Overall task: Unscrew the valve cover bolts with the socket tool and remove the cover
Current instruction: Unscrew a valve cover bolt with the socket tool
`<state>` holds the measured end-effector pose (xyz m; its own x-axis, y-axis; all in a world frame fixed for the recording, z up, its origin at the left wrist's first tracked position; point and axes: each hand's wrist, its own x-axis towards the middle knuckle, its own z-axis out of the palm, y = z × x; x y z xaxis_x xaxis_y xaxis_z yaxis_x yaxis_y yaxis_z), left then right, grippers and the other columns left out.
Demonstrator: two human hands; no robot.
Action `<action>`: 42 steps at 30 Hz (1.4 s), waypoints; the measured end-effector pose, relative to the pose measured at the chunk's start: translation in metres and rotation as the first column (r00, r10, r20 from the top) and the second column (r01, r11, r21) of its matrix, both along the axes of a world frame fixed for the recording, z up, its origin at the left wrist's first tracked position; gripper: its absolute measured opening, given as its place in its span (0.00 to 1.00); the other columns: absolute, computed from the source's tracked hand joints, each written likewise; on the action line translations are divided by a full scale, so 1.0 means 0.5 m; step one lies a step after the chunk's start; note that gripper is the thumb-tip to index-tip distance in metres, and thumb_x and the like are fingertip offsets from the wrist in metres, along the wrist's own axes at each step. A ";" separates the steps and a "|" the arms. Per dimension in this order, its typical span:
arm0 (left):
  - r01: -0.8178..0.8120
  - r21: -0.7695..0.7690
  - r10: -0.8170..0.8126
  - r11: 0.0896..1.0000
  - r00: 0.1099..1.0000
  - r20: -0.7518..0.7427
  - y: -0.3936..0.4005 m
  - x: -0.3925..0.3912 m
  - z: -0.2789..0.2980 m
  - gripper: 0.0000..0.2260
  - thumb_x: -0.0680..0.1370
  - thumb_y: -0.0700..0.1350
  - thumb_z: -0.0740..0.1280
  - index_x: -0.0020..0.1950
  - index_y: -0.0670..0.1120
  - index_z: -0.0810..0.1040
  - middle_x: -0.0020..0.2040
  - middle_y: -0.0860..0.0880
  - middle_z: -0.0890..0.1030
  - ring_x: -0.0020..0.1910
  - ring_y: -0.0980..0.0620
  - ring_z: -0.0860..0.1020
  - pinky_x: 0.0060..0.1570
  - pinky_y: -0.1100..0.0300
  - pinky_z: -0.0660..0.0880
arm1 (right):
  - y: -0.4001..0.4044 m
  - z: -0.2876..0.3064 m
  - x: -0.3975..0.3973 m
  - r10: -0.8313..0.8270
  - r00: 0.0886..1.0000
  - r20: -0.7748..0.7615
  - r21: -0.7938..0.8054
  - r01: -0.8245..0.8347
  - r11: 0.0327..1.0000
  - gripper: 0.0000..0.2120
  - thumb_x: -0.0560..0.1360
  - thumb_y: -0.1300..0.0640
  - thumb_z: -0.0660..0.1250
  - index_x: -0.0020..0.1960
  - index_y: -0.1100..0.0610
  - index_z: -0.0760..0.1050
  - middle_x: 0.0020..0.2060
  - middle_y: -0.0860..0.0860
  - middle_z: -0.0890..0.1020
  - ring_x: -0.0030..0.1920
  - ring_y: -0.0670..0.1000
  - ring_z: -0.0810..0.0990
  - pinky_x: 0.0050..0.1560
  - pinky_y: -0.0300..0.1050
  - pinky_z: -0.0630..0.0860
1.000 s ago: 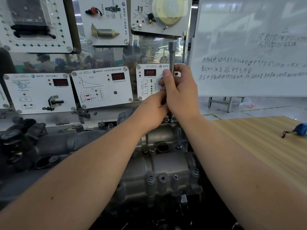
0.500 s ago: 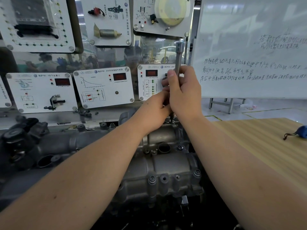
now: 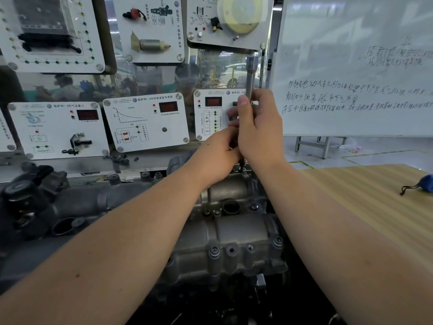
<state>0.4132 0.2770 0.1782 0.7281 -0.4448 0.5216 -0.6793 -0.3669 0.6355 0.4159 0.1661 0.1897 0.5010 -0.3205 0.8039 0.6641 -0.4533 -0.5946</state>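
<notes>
The grey metal valve cover (image 3: 234, 235) lies across the engine in front of me, with several bolts (image 3: 213, 250) along its near edge. The socket tool (image 3: 251, 73), a long steel shaft, stands nearly upright over the cover's far right corner, and its lower tip (image 3: 241, 165) sits at a bolt there. My right hand (image 3: 259, 132) grips the shaft at mid height, thumb up along it. My left hand (image 3: 218, 158) holds the shaft just below, fingers curled and partly hidden behind the right hand.
White sensor display panels (image 3: 145, 123) stand upright right behind the engine. A whiteboard (image 3: 356, 66) with writing stands at the right. A wooden table (image 3: 375, 207) lies to the right, with a small blue object (image 3: 426, 182) on it. Dark engine parts (image 3: 30, 195) sit to the left.
The tool's top has tilted slightly to the right and my right hand has shifted a little on the shaft. Both hands stay on the tool at the same corner.
</notes>
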 end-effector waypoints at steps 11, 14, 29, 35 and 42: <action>0.010 -0.004 -0.010 1.000 1.000 -0.019 0.001 0.000 -0.001 0.09 0.83 0.40 0.63 0.62 0.45 0.78 0.52 0.45 0.84 0.53 0.43 0.82 0.56 0.44 0.77 | -0.001 0.001 0.001 0.027 0.999 -0.019 0.028 -0.026 0.999 0.07 0.82 0.47 0.62 0.55 0.49 0.73 0.38 0.43 0.85 0.41 0.39 0.84 0.44 0.32 0.76; 0.014 -0.011 -0.014 1.000 1.000 -0.018 0.000 0.000 -0.001 0.10 0.82 0.40 0.64 0.62 0.47 0.78 0.51 0.49 0.84 0.52 0.48 0.82 0.55 0.50 0.78 | 0.000 0.000 0.000 0.023 1.000 -0.015 0.030 -0.022 0.999 0.05 0.83 0.50 0.61 0.48 0.46 0.71 0.38 0.43 0.85 0.38 0.39 0.83 0.40 0.30 0.75; 0.020 -0.005 -0.020 1.000 0.999 -0.025 -0.001 0.002 0.000 0.08 0.83 0.40 0.62 0.60 0.45 0.78 0.50 0.45 0.84 0.52 0.44 0.81 0.55 0.47 0.77 | 0.002 0.003 0.001 0.022 1.000 0.011 0.041 -0.022 0.999 0.10 0.84 0.48 0.57 0.45 0.45 0.70 0.36 0.44 0.84 0.36 0.40 0.82 0.38 0.29 0.73; 0.051 -0.018 -0.052 0.999 0.998 -0.033 -0.002 0.000 0.000 0.09 0.84 0.40 0.61 0.56 0.50 0.78 0.50 0.46 0.84 0.51 0.48 0.81 0.51 0.55 0.76 | 0.004 0.005 -0.001 0.036 0.999 0.000 0.053 -0.036 0.998 0.11 0.83 0.45 0.56 0.46 0.44 0.73 0.35 0.43 0.84 0.34 0.40 0.81 0.38 0.32 0.74; 0.025 -0.014 -0.025 1.000 0.999 -0.030 -0.003 0.004 0.002 0.08 0.83 0.40 0.63 0.60 0.46 0.78 0.49 0.47 0.84 0.52 0.44 0.81 0.56 0.46 0.78 | 0.000 0.002 0.003 0.007 1.000 0.004 0.030 -0.007 1.000 0.08 0.84 0.48 0.58 0.47 0.44 0.70 0.35 0.43 0.84 0.38 0.40 0.83 0.39 0.30 0.74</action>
